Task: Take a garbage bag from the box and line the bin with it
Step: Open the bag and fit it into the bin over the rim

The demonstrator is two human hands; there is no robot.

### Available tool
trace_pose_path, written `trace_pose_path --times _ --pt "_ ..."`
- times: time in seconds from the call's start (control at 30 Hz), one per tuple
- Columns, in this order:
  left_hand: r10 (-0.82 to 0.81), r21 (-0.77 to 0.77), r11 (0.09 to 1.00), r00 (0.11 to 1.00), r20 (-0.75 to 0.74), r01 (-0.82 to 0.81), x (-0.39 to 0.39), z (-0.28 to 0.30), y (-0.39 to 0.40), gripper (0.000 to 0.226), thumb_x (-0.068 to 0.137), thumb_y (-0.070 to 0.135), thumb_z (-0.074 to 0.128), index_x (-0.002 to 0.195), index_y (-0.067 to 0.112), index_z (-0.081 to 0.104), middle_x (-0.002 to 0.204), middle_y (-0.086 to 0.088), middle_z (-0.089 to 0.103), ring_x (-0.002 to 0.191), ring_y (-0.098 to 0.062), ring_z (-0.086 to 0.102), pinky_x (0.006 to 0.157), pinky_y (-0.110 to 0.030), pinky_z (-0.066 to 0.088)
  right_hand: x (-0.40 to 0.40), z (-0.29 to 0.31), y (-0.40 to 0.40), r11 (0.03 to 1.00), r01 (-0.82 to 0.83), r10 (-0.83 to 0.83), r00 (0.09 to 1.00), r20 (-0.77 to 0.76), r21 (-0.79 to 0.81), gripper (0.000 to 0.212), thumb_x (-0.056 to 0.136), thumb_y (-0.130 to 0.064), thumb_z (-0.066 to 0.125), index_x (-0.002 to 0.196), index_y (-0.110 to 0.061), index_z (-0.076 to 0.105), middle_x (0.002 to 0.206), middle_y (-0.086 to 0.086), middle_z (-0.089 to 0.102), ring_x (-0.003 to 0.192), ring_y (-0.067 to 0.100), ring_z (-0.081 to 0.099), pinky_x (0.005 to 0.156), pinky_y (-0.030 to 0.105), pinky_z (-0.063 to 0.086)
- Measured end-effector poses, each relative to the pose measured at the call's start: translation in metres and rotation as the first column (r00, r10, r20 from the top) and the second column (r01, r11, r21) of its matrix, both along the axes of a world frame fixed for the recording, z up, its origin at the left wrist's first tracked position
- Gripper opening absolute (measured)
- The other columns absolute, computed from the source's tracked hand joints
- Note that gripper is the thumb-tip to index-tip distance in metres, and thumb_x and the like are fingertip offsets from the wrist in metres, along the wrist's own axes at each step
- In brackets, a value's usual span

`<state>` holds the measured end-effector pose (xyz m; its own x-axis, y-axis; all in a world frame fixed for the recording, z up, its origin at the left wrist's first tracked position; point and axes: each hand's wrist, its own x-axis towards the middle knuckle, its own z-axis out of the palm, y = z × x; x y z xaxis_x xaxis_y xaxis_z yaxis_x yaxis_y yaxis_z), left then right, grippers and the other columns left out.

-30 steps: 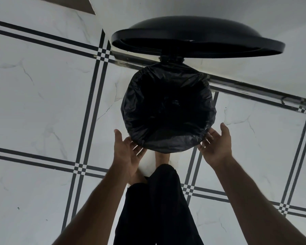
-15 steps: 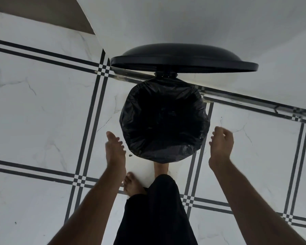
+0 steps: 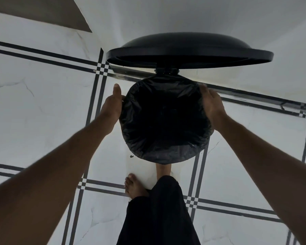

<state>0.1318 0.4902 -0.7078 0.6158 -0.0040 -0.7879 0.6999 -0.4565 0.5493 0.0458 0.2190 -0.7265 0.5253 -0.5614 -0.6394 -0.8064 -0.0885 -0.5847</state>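
A black garbage bag (image 3: 164, 124) lines the round pedal bin, its edge folded out over the rim all the way round. The bin's black lid (image 3: 189, 50) stands open behind it on its hinge (image 3: 167, 70). My left hand (image 3: 112, 105) presses against the bag at the rim's left side, thumb pointing up and fingers hidden behind the rim. My right hand (image 3: 212, 103) clasps the bag at the rim's upper right side. The box of bags is out of view.
The bin stands on a white marble floor with black lines, close against a white wall (image 3: 201, 15). One bare foot (image 3: 134, 186) rests on the floor; the other foot (image 3: 163, 169) reaches under the bin's front. A black trouser leg (image 3: 157, 218) fills the bottom centre.
Both hands left the front of the rim, hung free beside the bin, then moved up and forward onto the rim's left and right sides. The lid stays open.
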Motion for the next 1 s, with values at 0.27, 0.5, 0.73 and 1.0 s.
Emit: trace_pose_path --times 0.27,0.5,0.73,1.0 --pt "-0.071 -0.017 0.997 0.997 -0.041 0.07 0.018 -0.007 0.0 0.059 0.098 0.062 0.022 0.09 0.021 0.064 0.092 -0.003 0.067 0.1 -0.028 0.064 0.105 -0.049 0.045 0.017 -0.001 0.003 0.957 -0.045 0.088 0.986 0.141 -0.286 0.017 0.096 -0.032 0.049 0.092 -0.019 0.059 0.086 -0.007 0.061 0.077 0.011 0.055 0.067 0.022 0.038" --pt "-0.07 -0.056 0.996 0.996 -0.047 0.067 0.022 -0.008 -0.003 0.061 0.101 0.057 0.02 0.077 0.021 0.062 0.083 -0.001 0.063 0.082 -0.018 0.059 0.097 -0.041 0.045 0.038 -0.003 0.014 0.953 -0.195 0.249 0.941 0.23 -0.233 0.016 0.088 -0.035 0.061 0.093 -0.025 0.072 0.081 -0.016 0.067 0.075 0.001 0.062 0.069 0.019 0.048" --pt "0.031 0.007 1.0 0.999 -0.033 -0.031 0.018 -0.008 0.0 0.065 0.101 0.058 0.018 0.095 0.016 0.067 0.087 -0.003 0.069 0.083 -0.019 0.063 0.085 -0.036 0.047 0.053 0.0 -0.001 0.987 -0.157 0.158 0.986 0.047 -0.015 0.039 0.096 -0.047 0.05 0.089 -0.014 0.068 0.089 0.007 0.069 0.085 0.021 0.062 0.083 0.032 0.048" --pt "0.527 0.161 0.815 0.828 0.192 -0.557 -0.059 -0.007 0.014 0.032 0.098 0.04 0.036 0.072 0.022 0.039 0.071 0.006 0.045 0.072 -0.016 0.045 0.073 -0.033 0.038 -0.034 0.015 0.017 0.836 0.312 -0.265 0.95 0.167 -0.451 0.023 0.086 -0.032 0.046 0.099 -0.017 0.059 0.108 0.007 0.063 0.099 0.024 0.06 0.084 0.037 0.049"
